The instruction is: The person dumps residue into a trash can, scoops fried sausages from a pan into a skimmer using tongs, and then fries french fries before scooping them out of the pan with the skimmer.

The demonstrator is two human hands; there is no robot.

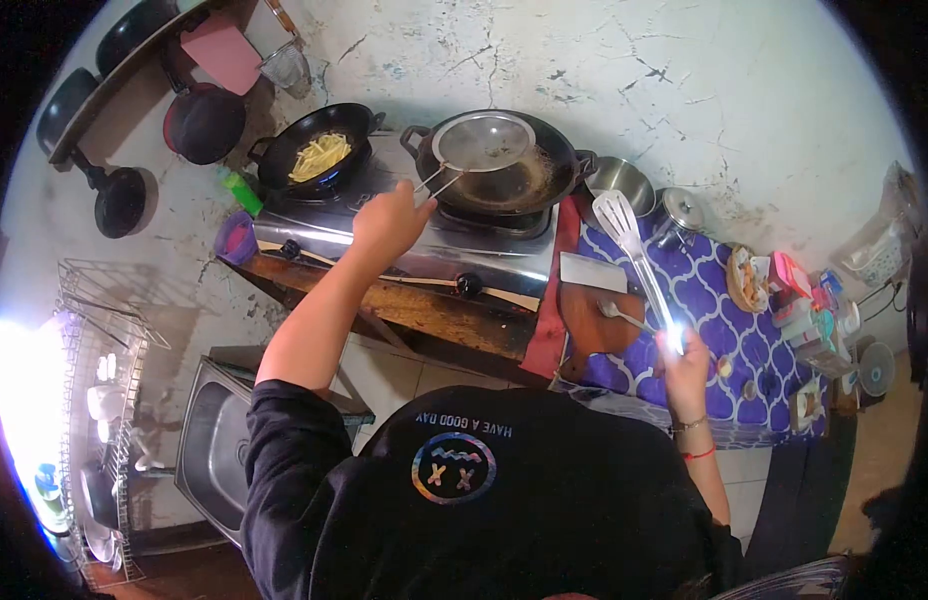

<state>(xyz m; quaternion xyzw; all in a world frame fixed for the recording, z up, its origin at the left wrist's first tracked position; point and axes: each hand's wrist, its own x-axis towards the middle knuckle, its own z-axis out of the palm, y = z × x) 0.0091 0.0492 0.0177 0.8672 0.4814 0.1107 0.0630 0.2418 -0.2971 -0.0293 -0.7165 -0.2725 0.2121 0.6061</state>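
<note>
My left hand (389, 222) is closed round the handle of a wire strainer (484, 140), whose round mesh lies over the back left part of the right wok (529, 185). Out to the right, my right hand (686, 368) grips a slotted spatula (618, 218), its head raised beside a steel pot (624, 182). Dark residue shows inside the right wok. Pale yellow strips (321, 157) lie in the left wok (274, 165), with a blue flame under it. Both woks stand on a steel gas stove (384, 232).
A wooden board (596, 330) with a spoon, a lidded pot (682, 208) and a basket (749, 280) rest on the purple patterned cloth (719, 330). At lower left are a sink (219, 440) and a dish rack (134, 400). Pans (206, 125) hang at upper left.
</note>
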